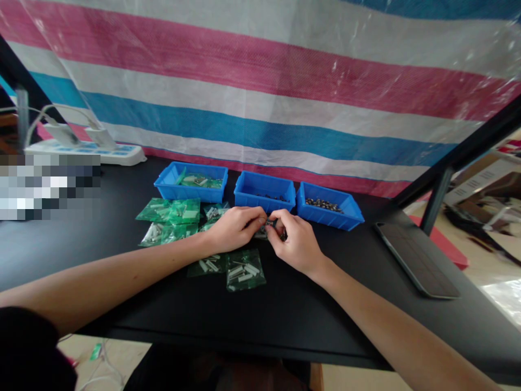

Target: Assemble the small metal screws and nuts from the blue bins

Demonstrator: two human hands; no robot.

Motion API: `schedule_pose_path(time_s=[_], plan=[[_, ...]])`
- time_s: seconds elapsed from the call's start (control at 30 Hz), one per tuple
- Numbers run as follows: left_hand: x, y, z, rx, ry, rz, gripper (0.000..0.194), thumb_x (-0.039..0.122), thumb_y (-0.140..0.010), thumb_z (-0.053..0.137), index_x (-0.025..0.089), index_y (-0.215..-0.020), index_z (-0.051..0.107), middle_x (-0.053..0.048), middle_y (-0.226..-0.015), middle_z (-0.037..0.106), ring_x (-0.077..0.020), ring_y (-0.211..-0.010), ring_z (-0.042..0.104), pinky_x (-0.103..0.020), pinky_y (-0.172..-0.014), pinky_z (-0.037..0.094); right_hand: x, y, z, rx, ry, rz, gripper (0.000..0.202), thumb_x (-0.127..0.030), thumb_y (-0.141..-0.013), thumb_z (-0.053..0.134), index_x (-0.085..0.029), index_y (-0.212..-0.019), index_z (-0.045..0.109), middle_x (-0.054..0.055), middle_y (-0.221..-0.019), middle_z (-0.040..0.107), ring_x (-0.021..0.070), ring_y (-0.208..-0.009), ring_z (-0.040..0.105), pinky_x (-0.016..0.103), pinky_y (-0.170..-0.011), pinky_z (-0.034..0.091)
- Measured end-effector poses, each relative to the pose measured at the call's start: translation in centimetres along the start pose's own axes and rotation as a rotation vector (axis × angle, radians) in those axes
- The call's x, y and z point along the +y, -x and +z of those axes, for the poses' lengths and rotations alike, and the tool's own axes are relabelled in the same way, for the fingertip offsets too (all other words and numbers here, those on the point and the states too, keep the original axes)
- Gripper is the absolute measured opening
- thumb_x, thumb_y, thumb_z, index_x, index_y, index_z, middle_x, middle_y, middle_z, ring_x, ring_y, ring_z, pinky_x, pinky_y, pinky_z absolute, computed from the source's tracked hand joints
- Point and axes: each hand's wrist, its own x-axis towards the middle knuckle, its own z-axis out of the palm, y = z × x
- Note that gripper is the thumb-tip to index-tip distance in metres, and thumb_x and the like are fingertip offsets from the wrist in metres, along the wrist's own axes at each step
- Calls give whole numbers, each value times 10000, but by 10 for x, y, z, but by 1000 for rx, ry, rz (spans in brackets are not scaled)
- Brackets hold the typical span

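My left hand (235, 227) and my right hand (296, 241) meet fingertip to fingertip above the table, just in front of the blue bins. Both are closed in a pinch around a small metal part (269, 222), too small to tell its exact kind. Below my fingers lies a clear greenish bag (245, 270) with white cylinders and thin metal pieces. Another such bag (207, 264) is partly under my left forearm. More green bags (169, 210) lie to the left, some overlapping. Behind my right hand, a blue bin (344, 218) contains many small metal pieces (323, 204).
A middle blue bin (264, 200) holds small dark pieces; the left bin (191, 194) holds green bags. A phone (417, 260) lies at the right. A white power strip (126, 155) with chargers stands back left. Striped sheeting (260, 87) hangs behind the black table (285, 326).
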Motion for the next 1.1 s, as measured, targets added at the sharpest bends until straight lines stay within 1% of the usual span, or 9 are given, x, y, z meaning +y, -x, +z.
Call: schedule_pose_path(time_s=[0.17,0.5,0.7,0.9,1.1], plan=[[0,0,0,-5,-13,7,201,211,-889,387,155,-823,568,0,-716,581,-107,-648,531,-194,-596,382,1,0,0,-11,35,-11,63,-239,-795,534,-192,-837,528,-29,-587,532,127,-535,507,237,-593,374],[0,-1,1,-10,-59,27,202,204,-886,391,151,-789,560,-14,-726,581,-119,-675,540,-204,-623,383,-1,0,1,-41,69,17,30,-196,-767,513,-188,-795,516,-24,-592,528,125,-532,495,239,-587,358],[0,0,0,-3,-19,10,194,183,-880,386,148,-767,540,-2,-698,559,-106,-642,515,-194,-602,368,-1,1,0,-34,62,21,53,-209,-772,517,-192,-822,519,-29,-591,527,128,-548,506,239,-597,368],[0,0,-1,-1,0,-3,201,194,-881,387,150,-756,537,11,-666,540,-98,-603,490,-190,-579,355,0,0,0,-31,63,16,75,-189,-768,524,-191,-842,528,-28,-587,529,135,-558,516,243,-602,374],[1,-1,-1,1,9,-28,216,214,-890,379,154,-755,537,14,-661,547,-100,-595,495,-191,-568,355,2,0,1,-19,49,38,65,-204,-801,508,-186,-850,546,-12,-602,551,140,-572,533,249,-630,392]])
